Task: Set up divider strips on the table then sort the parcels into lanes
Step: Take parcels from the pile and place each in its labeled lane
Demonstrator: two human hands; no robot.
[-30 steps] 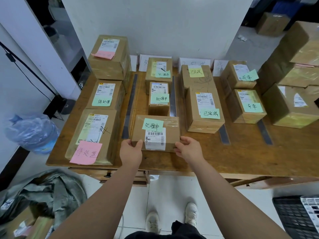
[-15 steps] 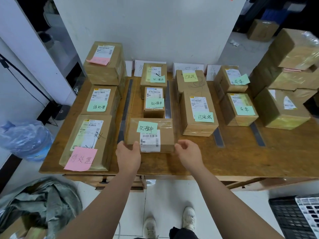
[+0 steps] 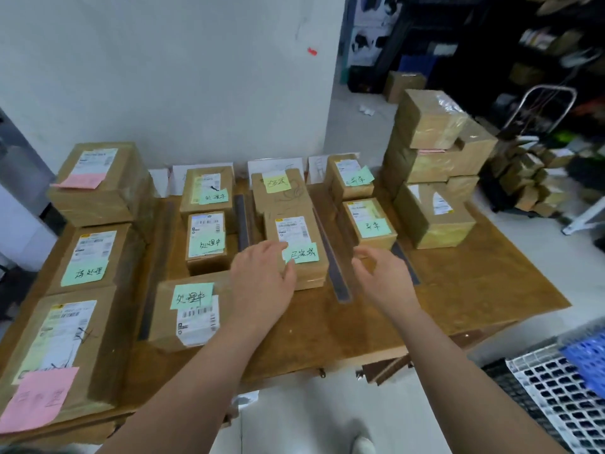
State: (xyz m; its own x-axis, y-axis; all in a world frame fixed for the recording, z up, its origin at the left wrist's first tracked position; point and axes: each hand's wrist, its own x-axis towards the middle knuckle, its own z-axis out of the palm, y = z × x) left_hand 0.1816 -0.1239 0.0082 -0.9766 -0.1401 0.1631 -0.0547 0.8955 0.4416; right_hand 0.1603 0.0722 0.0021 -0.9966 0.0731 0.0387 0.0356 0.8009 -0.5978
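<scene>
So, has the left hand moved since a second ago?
Yes. The left hand was at the near-left corner of the front parcel; it is now right of it and farther in, fingers at the next lane's parcel.

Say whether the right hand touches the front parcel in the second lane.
Apart. The head view shows the left hand and bare table lying between the right hand and the front parcel.

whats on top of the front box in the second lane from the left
A green note and a white barcode label lie on the box. The note covers the label's top edge, and the left hand hides the box's right edge.
</scene>
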